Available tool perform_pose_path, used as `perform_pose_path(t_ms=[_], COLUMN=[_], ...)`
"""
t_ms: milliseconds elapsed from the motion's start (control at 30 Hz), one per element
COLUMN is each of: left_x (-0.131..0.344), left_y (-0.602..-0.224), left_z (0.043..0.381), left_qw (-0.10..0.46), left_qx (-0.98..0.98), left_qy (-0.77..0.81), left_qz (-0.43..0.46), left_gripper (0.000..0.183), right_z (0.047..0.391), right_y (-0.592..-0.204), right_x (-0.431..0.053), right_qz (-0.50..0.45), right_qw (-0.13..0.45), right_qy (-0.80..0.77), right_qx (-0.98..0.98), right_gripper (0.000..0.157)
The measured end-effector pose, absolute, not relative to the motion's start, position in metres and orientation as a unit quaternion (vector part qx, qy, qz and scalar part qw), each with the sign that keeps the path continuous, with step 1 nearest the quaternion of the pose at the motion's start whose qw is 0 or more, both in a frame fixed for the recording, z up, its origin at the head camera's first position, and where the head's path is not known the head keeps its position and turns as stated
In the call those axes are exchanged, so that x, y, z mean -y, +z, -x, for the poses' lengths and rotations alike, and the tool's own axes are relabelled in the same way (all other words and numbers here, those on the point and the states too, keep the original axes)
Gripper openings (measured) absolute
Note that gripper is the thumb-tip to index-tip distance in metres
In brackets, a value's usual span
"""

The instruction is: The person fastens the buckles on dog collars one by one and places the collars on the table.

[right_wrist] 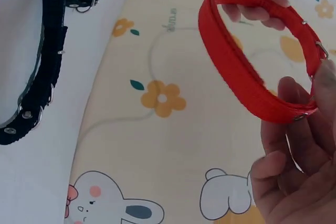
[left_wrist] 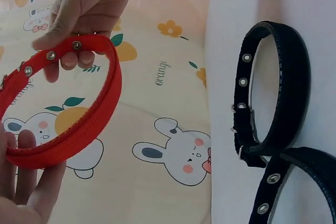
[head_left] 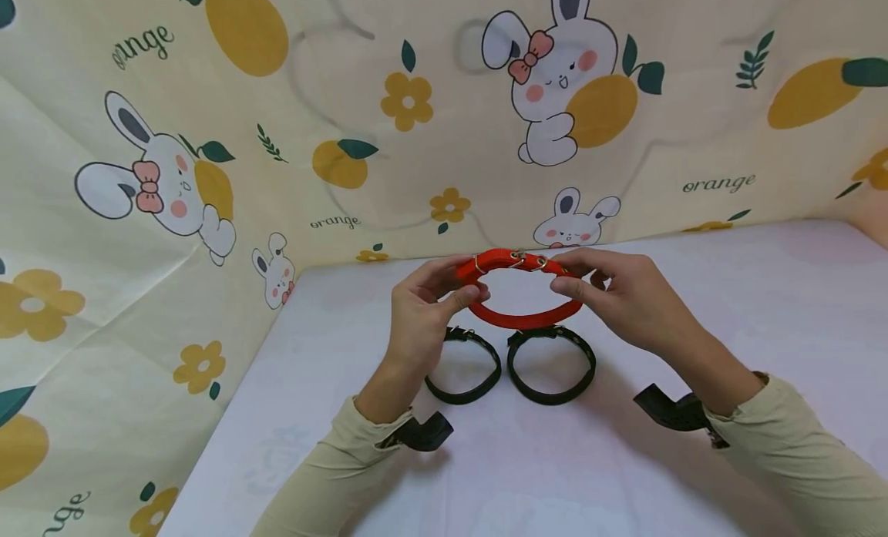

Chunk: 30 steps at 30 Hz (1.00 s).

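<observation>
A red buckled collar (head_left: 525, 321) is held up above the table as a closed loop, its metal buckle and ring on the far upper side. My left hand (head_left: 425, 313) pinches its left end between thumb and fingers. At the opposite end, my right hand (head_left: 627, 294) grips the band with its thumb in front. Metal eyelets line the red strap in the left wrist view. Two black collars (head_left: 463, 398) (head_left: 551, 399) lie as loops side by side on the table just below the red one, and neither hand touches them.
The white table (head_left: 312, 367) stretches to both sides of the arms. Behind and to the left hangs a cream cloth (head_left: 388, 28) printed with rabbits, oranges and flowers. Black straps (head_left: 425, 432) show at the wrists, by the beige sleeves (head_left: 333, 475).
</observation>
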<state>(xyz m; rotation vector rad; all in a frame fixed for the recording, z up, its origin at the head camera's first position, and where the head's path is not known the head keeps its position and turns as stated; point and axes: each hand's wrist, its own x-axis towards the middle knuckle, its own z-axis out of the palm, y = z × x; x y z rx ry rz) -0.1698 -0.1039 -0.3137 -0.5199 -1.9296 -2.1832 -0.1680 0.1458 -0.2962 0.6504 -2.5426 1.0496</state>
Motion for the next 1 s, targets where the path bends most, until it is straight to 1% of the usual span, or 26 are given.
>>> perform_pose_path(t_ms=[100, 300, 633, 700, 900, 1000], left_x=[0.106, 0.109, 0.107, 0.108, 0.112, 0.114], left_y=[-0.313, -0.312, -0.308, -0.308, -0.306, -0.306], left_z=[0.171, 0.173, 0.175, 0.175, 0.177, 0.178], left_qw=[0.095, 0.096, 0.067, 0.067, 0.085, 0.093], left_qx=[0.645, 0.629, 0.608, 0.606, 0.584, 0.567], left_qy=[-0.736, -0.746, -0.777, -0.781, -0.802, -0.814], left_qz=[0.185, 0.195, 0.148, 0.134, 0.095, 0.083], left_gripper=[0.039, 0.035, 0.036, 0.036, 0.035, 0.035], right_z=[0.168, 0.167, 0.167, 0.168, 0.171, 0.174], right_y=[-0.296, -0.296, -0.294, -0.294, -0.297, -0.3], right_x=[-0.145, -0.144, -0.142, -0.145, -0.157, -0.157], right_qz=[-0.226, -0.228, -0.224, -0.237, -0.299, -0.319], right_qw=[0.161, 0.184, 0.182, 0.188, 0.236, 0.245], right_qy=[0.382, 0.399, 0.396, 0.391, 0.38, 0.383], right_qx=[0.881, 0.869, 0.872, 0.869, 0.843, 0.831], right_gripper=[0.022, 0.022, 0.03, 0.035, 0.058, 0.066])
